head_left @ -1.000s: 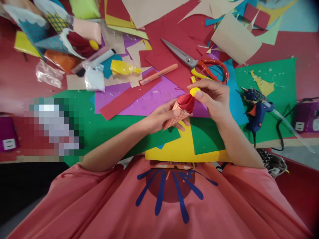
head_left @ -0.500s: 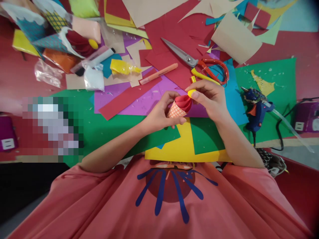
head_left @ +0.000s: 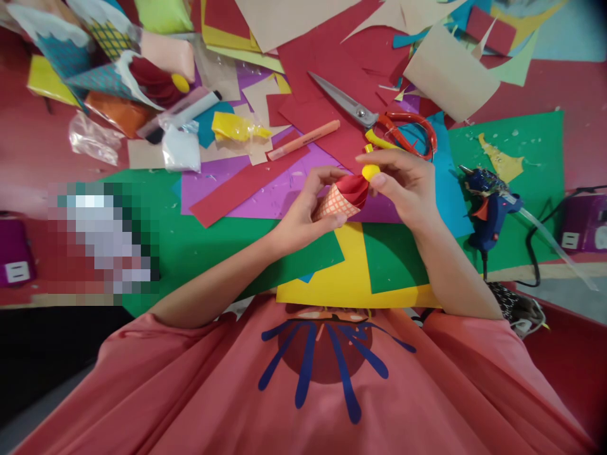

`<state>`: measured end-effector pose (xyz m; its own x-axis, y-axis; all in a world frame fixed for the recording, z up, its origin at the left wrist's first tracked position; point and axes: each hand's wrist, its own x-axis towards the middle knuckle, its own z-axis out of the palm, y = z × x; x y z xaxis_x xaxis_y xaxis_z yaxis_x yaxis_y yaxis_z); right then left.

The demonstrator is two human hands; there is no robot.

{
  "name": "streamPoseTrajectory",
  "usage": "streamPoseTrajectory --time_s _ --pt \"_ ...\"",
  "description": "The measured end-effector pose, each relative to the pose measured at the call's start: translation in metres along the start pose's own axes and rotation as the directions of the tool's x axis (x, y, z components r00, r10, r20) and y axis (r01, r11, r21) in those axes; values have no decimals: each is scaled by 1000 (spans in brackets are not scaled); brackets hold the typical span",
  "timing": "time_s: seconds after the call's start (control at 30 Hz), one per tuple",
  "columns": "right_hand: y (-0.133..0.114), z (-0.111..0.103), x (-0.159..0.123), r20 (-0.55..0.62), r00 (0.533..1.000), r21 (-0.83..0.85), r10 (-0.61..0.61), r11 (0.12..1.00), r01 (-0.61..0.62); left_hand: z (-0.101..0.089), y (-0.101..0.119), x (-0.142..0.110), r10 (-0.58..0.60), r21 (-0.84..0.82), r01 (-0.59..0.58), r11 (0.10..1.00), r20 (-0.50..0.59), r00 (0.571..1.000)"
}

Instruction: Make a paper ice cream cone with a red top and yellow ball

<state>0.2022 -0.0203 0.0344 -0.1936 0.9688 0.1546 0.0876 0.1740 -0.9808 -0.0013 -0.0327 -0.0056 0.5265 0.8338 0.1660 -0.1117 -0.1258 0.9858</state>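
Wrapped in the fingers of my left hand point(head_left: 307, 212) is a small paper ice cream cone point(head_left: 337, 203) with an orange-and-white grid pattern. Red folded paper point(head_left: 353, 187) fills its mouth, which tilts up to the right. My right hand point(head_left: 405, 183) pinches a round yellow ball point(head_left: 370, 172) between thumb and fingers at the tip of the red paper. The ball appears to touch the paper. Just behind the right fingers stands a bit of yellow handle or scrap, partly hidden.
Scissors with red handles point(head_left: 403, 129) and an orange marker point(head_left: 303, 140) lie beyond my hands. A blue glue gun point(head_left: 493, 202) is at the right. Finished blue cones point(head_left: 102, 79) and bagged clay point(head_left: 181, 148) sit far left. Green sheets point(head_left: 398, 256) and coloured scraps cover the table.
The cone has tipped further to the right in my left hand. My right hand has shifted slightly right, and the yellow ball now sits at the red paper's tip.
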Motion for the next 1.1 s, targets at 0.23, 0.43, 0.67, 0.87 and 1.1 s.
streamPoseTrajectory --time_s 0.23,0.43,0.67,0.87,1.1 --pt "-1 -10 0 120 993 -22 -3 1000 6 -1 11 3 -172 -285 192 939 95 981" --pt "-5 -16 1 188 969 -77 -160 981 177 0 17 3 -189 -348 221 911 125 974" --pt "-1 -18 1 184 982 106 -49 994 30 -1 16 4 -207 -255 224 941 92 974" --pt "-3 -14 1 65 996 -97 54 994 -47 4 12 5 -97 -128 96 987 -1 995" --pt "8 -1 3 128 985 15 119 992 -122 5 -12 0 56 159 -33 987 -141 988"
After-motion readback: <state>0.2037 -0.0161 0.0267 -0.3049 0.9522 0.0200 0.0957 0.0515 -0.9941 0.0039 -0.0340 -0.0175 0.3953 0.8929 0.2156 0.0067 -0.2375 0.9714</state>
